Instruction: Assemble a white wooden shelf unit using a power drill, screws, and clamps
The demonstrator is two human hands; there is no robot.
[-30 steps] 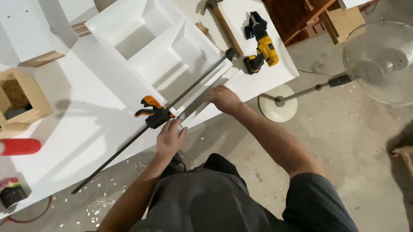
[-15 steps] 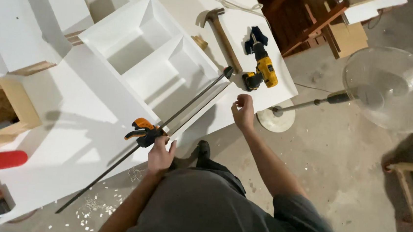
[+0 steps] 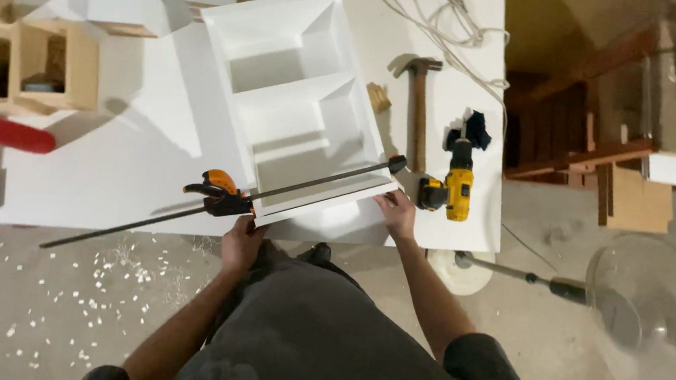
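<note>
At the centre of the frame a white shelf unit (image 3: 301, 99) lies on the white worktable (image 3: 114, 172), with a long bar clamp (image 3: 225, 199) stretched across its near edge. The left hand (image 3: 241, 243) sits just below the clamp's orange handle, fingers curled at the unit's lower left corner, while the right hand (image 3: 396, 213) rests with fingers spread on the lower right corner. This looks like positioning the unit under the clamp; tightening would call for square edges and steady grip.

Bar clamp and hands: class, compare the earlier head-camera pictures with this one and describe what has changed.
The right hand left the clamp bar and moved to the white shelf box's near corner. The left hand stays by the bar clamp's orange handle. Clamp, hammer and drill stay put.
</note>
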